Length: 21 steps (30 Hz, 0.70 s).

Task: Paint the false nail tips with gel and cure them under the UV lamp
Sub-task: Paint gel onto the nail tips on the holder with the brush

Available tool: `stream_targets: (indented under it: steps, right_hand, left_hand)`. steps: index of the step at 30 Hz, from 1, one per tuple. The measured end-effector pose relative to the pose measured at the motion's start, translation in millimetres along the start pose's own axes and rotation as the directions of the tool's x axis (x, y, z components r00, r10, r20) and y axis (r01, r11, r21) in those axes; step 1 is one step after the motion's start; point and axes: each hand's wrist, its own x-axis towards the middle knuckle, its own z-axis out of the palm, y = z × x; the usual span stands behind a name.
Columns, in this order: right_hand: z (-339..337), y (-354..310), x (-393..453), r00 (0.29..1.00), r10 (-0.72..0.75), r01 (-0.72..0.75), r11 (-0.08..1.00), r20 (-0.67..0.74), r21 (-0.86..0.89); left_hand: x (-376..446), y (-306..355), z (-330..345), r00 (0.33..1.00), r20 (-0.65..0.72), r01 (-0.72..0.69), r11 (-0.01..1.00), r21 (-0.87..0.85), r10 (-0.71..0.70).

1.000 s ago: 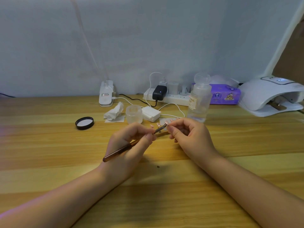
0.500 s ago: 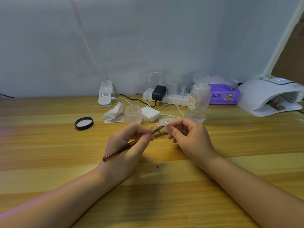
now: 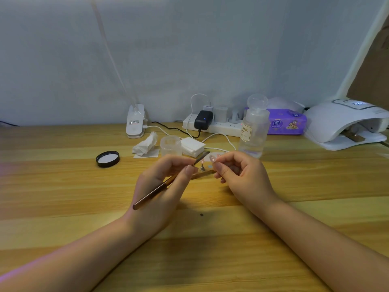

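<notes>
A brush (image 3: 168,183) is pinched in the left grip (image 3: 168,186) and a nail tip (image 3: 212,158) in the right grip (image 3: 237,175), near the clear bottle (image 3: 253,133); gel is likely dabbed next.

Lid (image 3: 107,158) set left on table (image 3: 63,186), jar (image 3: 170,145) beside tissue (image 3: 145,143), bottle (image 3: 254,131) before power strip (image 3: 214,125), lamp (image 3: 345,123) placed far right.

White power strip (image 3: 212,125) with black adapter (image 3: 203,120) at twelve o'clock, purple tissue pack (image 3: 287,124) at one.
</notes>
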Motion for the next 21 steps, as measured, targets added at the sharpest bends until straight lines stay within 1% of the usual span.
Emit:
stream_targets:
  steps: [4,8,11,16,21]
  right_hand:
    - [0.4,0.3,0.2,1.0,-0.004,0.004,1.0,-0.005,0.008]
    - [0.5,1.0,0.4,1.0,0.001,-0.001,1.0,-0.008,0.005]
    - [0.9,0.8,0.4,1.0,-0.004,0.004,1.0,-0.012,0.01]
    - [1.8,0.6,0.5,1.0,0.001,0.0,0.999,-0.024,0.038]
    - [1.7,0.7,0.4,0.999,0.025,-0.023,0.998,-0.043,0.058]
  left_hand:
    - [-0.6,1.8,1.1,0.998,0.064,0.002,1.0,-0.003,-0.001]
    - [-0.3,0.3,-0.9,0.999,0.038,0.034,0.999,0.023,-0.035]
    - [-1.1,1.5,-0.9,1.0,0.017,0.014,1.0,-0.003,-0.014]
    - [-1.2,0.1,0.2,0.999,0.043,0.0,0.999,0.032,-0.001]
    - [0.7,-2.7,-1.5,1.0,-0.026,-0.014,0.998,0.054,0.015]
